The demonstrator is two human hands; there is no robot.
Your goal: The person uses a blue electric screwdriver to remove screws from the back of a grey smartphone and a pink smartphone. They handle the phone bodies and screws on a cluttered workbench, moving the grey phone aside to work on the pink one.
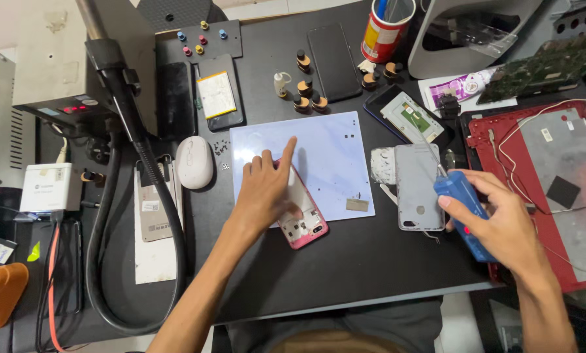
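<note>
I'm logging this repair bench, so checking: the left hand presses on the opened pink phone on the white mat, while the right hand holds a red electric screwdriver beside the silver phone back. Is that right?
One detail is off: the electric screwdriver in the right hand is blue, not red, as the head view shows. The rest holds: the left hand presses on the opened pink phone on the white mat, beside the silver phone back.

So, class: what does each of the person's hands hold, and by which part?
The right hand grips a blue electric screwdriver around its body, tip pointing away. The left hand grasps nothing; it presses flat on the opened pink phone, on the white mat.
</note>
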